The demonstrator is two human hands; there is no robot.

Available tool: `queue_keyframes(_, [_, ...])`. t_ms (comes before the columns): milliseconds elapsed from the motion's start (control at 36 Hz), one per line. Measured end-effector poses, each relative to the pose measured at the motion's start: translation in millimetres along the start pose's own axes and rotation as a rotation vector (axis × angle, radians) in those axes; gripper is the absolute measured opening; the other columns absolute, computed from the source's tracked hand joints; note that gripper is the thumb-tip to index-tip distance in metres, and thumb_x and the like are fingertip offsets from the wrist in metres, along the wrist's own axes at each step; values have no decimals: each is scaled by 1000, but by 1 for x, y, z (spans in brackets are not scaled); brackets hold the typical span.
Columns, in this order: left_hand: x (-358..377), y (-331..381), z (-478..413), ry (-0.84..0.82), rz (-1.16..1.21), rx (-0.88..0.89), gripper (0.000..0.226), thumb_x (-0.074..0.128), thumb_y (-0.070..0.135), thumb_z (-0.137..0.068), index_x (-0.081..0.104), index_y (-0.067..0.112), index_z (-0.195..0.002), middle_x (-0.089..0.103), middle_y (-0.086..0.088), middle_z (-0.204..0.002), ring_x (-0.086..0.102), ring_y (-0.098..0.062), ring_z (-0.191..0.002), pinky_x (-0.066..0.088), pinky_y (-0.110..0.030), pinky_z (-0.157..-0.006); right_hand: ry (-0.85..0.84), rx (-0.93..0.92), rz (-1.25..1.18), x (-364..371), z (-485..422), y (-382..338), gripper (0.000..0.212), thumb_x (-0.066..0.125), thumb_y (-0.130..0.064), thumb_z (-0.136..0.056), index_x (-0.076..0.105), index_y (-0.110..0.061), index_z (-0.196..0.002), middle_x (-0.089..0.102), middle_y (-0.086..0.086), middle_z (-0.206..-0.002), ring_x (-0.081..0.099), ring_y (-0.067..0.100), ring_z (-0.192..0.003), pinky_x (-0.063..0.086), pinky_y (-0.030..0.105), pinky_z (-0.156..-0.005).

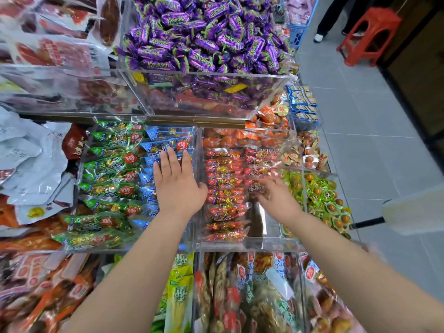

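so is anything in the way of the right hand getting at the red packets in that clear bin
Nothing visible. The right hand is inside the open-topped clear bin, pinching a dark packet right beside the red packets. The left hand lies flat on the blue packets past the divider.

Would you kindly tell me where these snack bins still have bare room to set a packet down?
One free patch: the bare bin floor between the red packets and the clear wall, nearer than the right hand, which grips a dark packet. Elsewhere is crowded: blue packets and green packets fill the bin under the left hand; purple sweets heap high.
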State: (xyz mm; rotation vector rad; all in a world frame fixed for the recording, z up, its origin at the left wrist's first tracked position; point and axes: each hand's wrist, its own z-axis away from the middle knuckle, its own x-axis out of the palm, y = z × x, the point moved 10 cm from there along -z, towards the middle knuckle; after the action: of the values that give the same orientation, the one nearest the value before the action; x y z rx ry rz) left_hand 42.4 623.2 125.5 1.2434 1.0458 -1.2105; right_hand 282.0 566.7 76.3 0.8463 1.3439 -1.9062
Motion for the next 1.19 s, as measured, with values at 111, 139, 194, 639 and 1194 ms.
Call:
queue_keyframes(111, [-5,1,3,-18,34,15,81,43,52,-90,8,16,-154,-4,-18,-161,-7,-33,-148,-4,-46,-119,-22,138,-339,8,43,11,25,53,-16,-93,61,-22,-116,64,-9,-107,52,-1,-74,40,8,-61])
queue_keyframes(139, [-8,1,4,-14,56,18,78,44,51,-91,13,16,-154,0,-18,-161,-6,-33,-148,-3,-46,-119,-10,146,-394,8,54,11,21,54,-16,-93,62,-23,-111,63,-13,-98,52,0,-73,38,7,-58])
queue_keyframes(194, [-20,6,11,32,156,65,67,48,44,-92,31,15,-149,17,-17,-159,5,-34,-148,3,-46,-120,45,146,-482,4,76,10,16,55,-15,-93,62,-24,-103,61,-15,-90,56,5,-80,41,12,-66])
queue_keyframes(639, [116,97,214,-824,818,305,19,55,5,-91,64,20,-85,65,-2,-78,59,-15,-81,52,-25,-70,434,790,-893,96,305,125,12,58,-7,-86,66,-16,-86,60,-1,-67,53,7,-54,43,21,-53])
queue_keyframes(1194, [261,78,393,-1217,277,144,15,46,18,-97,54,15,-85,62,-9,-74,54,-20,-62,40,-27,-57,818,1780,-1658,369,729,129,11,46,-14,-97,53,-11,-89,56,7,-78,63,27,-93,41,26,-61])
